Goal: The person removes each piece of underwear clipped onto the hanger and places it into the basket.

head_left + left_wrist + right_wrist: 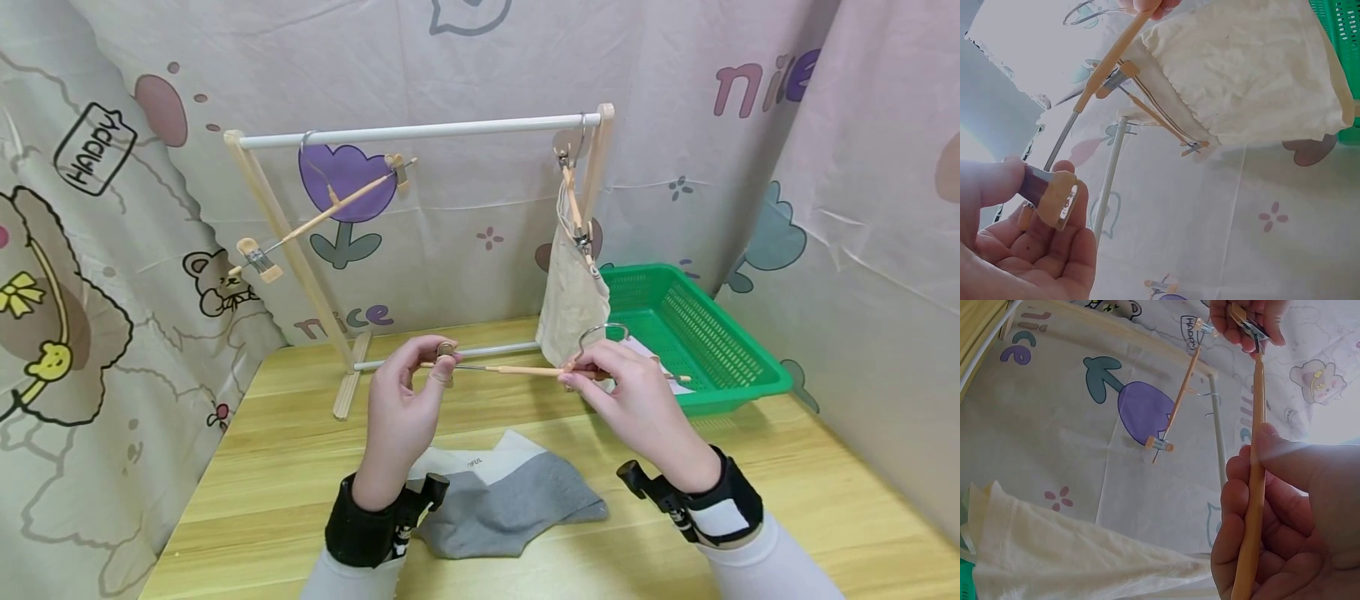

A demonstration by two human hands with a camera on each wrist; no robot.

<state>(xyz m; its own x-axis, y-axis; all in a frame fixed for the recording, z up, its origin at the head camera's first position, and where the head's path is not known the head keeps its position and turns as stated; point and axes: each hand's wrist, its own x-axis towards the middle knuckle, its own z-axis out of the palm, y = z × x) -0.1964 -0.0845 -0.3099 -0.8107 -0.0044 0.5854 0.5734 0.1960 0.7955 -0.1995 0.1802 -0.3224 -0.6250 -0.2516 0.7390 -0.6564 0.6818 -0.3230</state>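
A wooden clip hanger (528,371) with a metal hook (600,329) is held level between both hands, above the table. My left hand (405,400) pinches the clip (1054,194) at the hanger's left end between thumb and fingers. The right hand (637,396) grips the wooden bar (1254,506) close to the hook, thumb along it; its fingers partly cover that end. Below the hands lies a grey and white garment (525,504) with dark lettering, spread on the table.
Behind stands a rack with a white top rail (450,131). A bare clip hanger (352,197) hangs at its left, and another holding a cream cloth piece (573,300) at its right. A green basket (720,333) with some white cloth sits at the right of the wooden table (247,500).
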